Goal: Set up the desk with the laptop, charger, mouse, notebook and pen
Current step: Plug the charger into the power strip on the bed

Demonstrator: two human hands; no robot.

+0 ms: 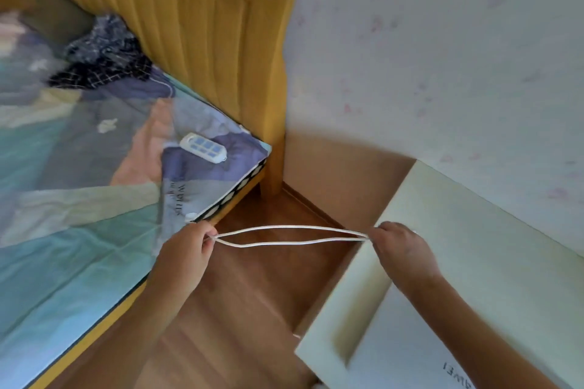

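Note:
A white charger cable (290, 235) stretches in a doubled loop between my two hands, above the wooden floor. My left hand (186, 249) pinches one end of the loop near the bed's edge. My right hand (401, 246) pinches the other end over the corner of the cream desk (493, 249). A closed silver laptop (420, 344) lies on the desk at the lower right, partly under my right forearm. A white power strip (203, 147) with blue sockets lies on the bed near its corner. Mouse, notebook and pen are not in view.
The bed (63, 199) with a patterned sheet and a yellow headboard (196, 25) fills the left side. Dark clothes (104, 54) are piled near the headboard. A strip of wooden floor (252, 294) separates bed and desk. A wall stands behind the desk.

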